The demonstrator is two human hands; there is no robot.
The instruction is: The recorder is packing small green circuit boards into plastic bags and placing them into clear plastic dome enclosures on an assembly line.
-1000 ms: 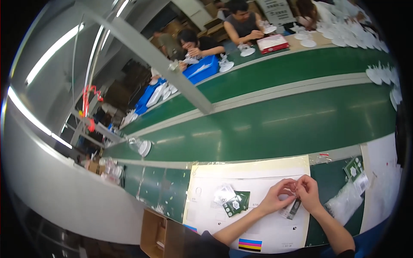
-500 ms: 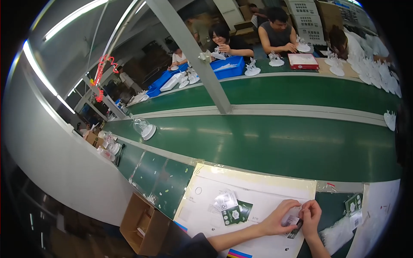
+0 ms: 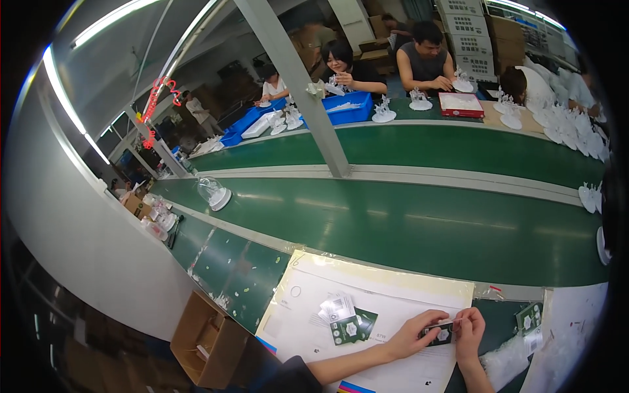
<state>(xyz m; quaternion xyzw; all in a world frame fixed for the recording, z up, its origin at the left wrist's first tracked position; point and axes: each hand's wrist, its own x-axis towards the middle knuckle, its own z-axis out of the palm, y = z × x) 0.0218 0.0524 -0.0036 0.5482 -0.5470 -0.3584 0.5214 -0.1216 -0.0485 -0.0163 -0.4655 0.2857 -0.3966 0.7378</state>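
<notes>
My left hand (image 3: 419, 333) is closed on a small dark green card (image 3: 443, 335), held by its left side over a large printed sheet (image 3: 295, 327). At the card's right end, my right hand (image 3: 470, 333) pinches what looks like a thin pale strand; its fingertips partly cover it. Left of my hands, several loose green cards (image 3: 346, 333) lie overlapped with pale ones on the sheet. Beside my right forearm rests a clear bag of white strands (image 3: 506, 361), with another green card (image 3: 528, 317) at its far end.
An open cardboard box (image 3: 196, 337) stands at my left. Beyond the sheet runs a green conveyor belt (image 3: 367, 219) carrying a clear dome on a white base (image 3: 214, 194) and white pieces (image 3: 590, 196) at right. Across it, people work beside blue bins (image 3: 347, 108) and white figurines.
The card has turned more level and its green side now faces up. The dome sits slightly farther left, and more white pieces have come into view on the right. The whole view has shifted a little.
</notes>
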